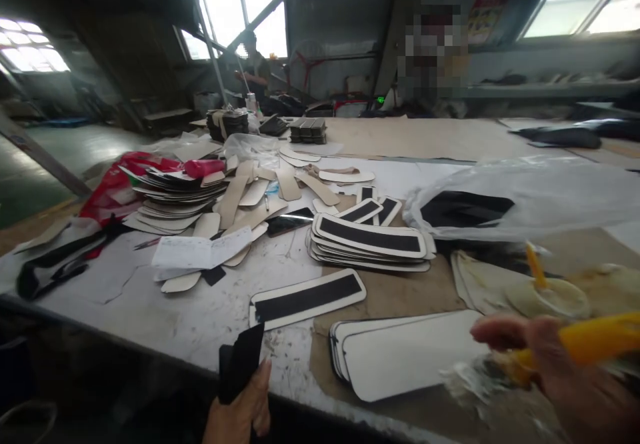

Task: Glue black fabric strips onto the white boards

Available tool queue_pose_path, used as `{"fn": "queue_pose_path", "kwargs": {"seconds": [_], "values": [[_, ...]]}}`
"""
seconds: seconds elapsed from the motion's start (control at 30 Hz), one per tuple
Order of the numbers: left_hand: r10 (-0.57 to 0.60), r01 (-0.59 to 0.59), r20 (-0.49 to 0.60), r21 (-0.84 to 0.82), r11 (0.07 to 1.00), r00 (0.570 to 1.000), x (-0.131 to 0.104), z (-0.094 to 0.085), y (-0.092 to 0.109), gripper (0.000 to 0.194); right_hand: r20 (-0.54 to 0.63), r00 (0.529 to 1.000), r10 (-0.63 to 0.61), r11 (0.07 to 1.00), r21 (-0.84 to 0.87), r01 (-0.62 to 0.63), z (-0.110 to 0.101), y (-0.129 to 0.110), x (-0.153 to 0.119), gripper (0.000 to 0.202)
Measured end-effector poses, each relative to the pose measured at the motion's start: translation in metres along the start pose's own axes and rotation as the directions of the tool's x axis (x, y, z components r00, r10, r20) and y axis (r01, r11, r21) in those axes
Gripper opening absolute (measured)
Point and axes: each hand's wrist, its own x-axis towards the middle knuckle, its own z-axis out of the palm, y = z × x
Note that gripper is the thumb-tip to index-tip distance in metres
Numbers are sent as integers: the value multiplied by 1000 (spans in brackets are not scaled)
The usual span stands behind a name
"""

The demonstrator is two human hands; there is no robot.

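Note:
At the front edge of the table, my left hand (245,407) is closed around some black fabric strips (243,363). My right hand (555,371) grips a brush (600,339) by its yellow handle; the whitish, clotted bristles are over the right end of a fanned stack of plain white rounded panels (405,357). Beyond my left hand lies a single white panel with a black strip on it (307,299). A pile of similar panels with black strips (370,237) is farther back. Near my right hand stands a pale tub (517,296) with an orange-yellow tool in it.
Brown and white panels (175,197) are heaped at the left by a red bag (107,194). An open paper booklet (200,249) and a phone (290,222) lie nearby. A clear plastic bag (545,191) holds black material. Another person (256,71) is in the background.

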Motion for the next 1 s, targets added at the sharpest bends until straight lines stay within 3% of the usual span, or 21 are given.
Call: {"fn": "queue_pose_path", "kwargs": {"seconds": [0.07, 0.13, 0.23, 0.33, 0.47, 0.6, 0.8, 1.0], "values": [[6, -6, 0, 12, 1000, 1000, -2, 23, -12, 45, 72, 996, 48, 999, 4, -48, 7, -15, -13, 54], [14, -14, -6, 13, 1000, 1000, -3, 45, -19, 36, 130, 991, 15, 998, 66, -23, 19, -24, -22, 57], [10, -10, 8, 90, 996, 1000, -6, 69, -19, 49, 209, 978, -22, 988, 156, -11, 40, -27, -27, 49], [-3, -3, 32, 193, 981, 999, -10, 80, -15, 49, 269, 963, -7, 979, 200, -49, 58, -21, -26, 38], [53, -82, 139, 210, 974, 989, -13, 84, -16, 49, 337, 941, 1, 968, 237, -85, 77, -9, -25, 33], [66, -107, 117, 387, 916, 991, -10, 89, -21, 53, 362, 932, -7, 968, 237, -85, 88, -1, -24, 30], [96, -102, 36, 368, 924, 995, -4, 94, -30, 52, 296, 952, -76, 986, 167, 27, 85, 4, -24, 27], [67, -59, -6, 417, 907, 998, -2, 92, -36, 50, 73, 956, -284, 942, -165, 292, 45, 22, -8, 24]]}}
